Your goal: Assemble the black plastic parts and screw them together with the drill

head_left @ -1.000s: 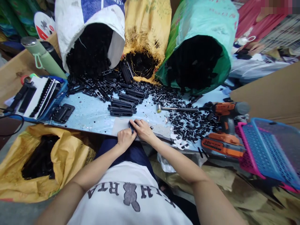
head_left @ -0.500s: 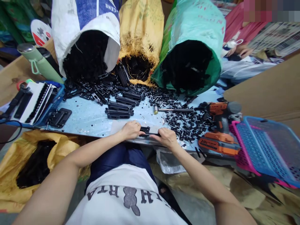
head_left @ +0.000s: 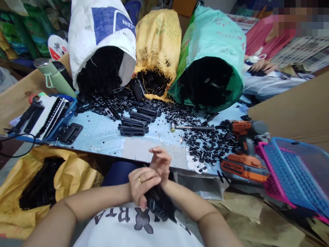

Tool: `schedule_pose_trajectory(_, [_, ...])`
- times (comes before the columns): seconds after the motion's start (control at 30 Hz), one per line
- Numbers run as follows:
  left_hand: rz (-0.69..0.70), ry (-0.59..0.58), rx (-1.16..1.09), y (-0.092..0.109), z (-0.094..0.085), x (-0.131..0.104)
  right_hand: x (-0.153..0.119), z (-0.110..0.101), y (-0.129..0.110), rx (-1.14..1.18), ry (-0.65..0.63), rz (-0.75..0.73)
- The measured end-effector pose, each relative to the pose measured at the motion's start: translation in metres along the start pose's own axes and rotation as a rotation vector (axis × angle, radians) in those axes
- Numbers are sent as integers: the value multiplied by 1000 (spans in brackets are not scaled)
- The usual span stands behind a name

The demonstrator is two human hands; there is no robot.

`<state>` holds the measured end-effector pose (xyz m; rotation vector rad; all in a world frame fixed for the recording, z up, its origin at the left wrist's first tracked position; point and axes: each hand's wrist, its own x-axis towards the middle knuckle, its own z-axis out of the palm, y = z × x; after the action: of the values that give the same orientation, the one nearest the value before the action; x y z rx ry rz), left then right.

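My left hand (head_left: 144,181), with a ring on one finger, is closed and crosses over my right wrist, close to my body. Its thumb and fingers are at a blurred black plastic part (head_left: 158,204), which lies below the hands in front of my shirt; the grip is partly hidden. My right hand (head_left: 161,161) is raised with fingers apart, slightly bent, nothing between them. Beyond the hands, a flat pale pad (head_left: 136,148) lies at the table's front edge. Several long black plastic pieces (head_left: 133,130) are stacked behind it.
A hammer (head_left: 190,128) lies among small black parts and pins (head_left: 205,145). To the right are an orange drill (head_left: 244,151) and baskets (head_left: 295,171). Three sacks (head_left: 159,41) stand behind; a yellow bag (head_left: 69,164) sits lower left. Another person's hands (head_left: 264,65) are at far right.
Both hands have left the pad and come back toward my body, now crossed. The black part went with them from the table edge. My right hand has opened. The view has shifted slightly.
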<state>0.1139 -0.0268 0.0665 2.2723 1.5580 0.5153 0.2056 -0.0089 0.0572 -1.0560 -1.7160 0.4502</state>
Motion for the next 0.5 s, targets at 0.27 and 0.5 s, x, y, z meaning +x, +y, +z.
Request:
schedule_pose_trajectory(0.27, [35, -18, 228, -94, -24, 40, 82, -118, 98, -490, 135, 11])
schedule_pose_trajectory(0.5, [-223, -8, 215, -86, -11, 114, 127, -274, 153, -1079, 271, 171])
